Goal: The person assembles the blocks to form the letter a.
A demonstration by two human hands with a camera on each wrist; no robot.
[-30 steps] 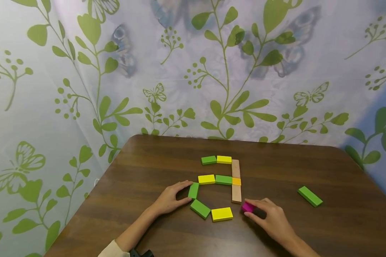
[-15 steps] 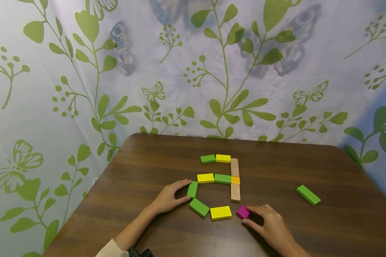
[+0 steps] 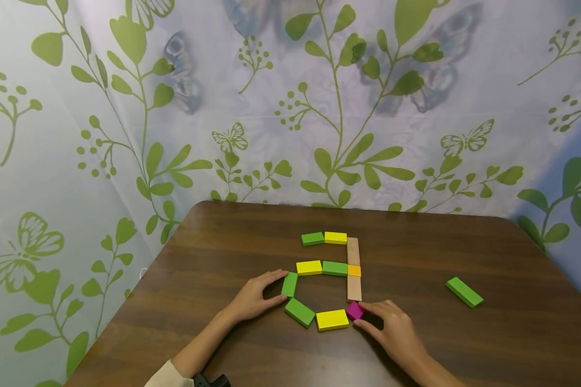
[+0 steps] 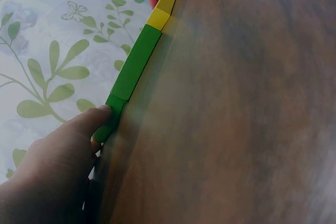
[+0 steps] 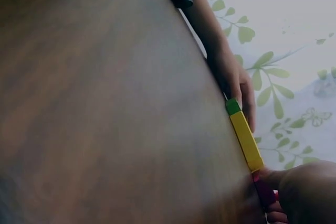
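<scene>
My right hand (image 3: 394, 330) pinches a small magenta block (image 3: 355, 310) between thumb and fingers. The block sits at the right end of a yellow block (image 3: 332, 320), just below the lower plain wooden block (image 3: 354, 288). On the left, my left hand (image 3: 256, 298) holds a slanted green block (image 3: 290, 285), thumb at its near end and fingertips at its far end. Another green block (image 3: 300, 313) lies between that one and the yellow block. In the right wrist view the magenta block (image 5: 264, 190) is partly covered by the thumb and fingers.
A yellow block (image 3: 309, 267), a green block (image 3: 335, 268) and an orange block (image 3: 354, 270) form a middle row. Farther back lie a green block (image 3: 312, 239), a yellow block (image 3: 336, 237) and a wooden block (image 3: 353, 251). A lone green block (image 3: 465, 292) lies right on the brown table (image 3: 513, 333).
My right hand has moved the magenta block leftward, up to the yellow block's right end and the wooden block's near end. The left hand has stayed on its green block.
</scene>
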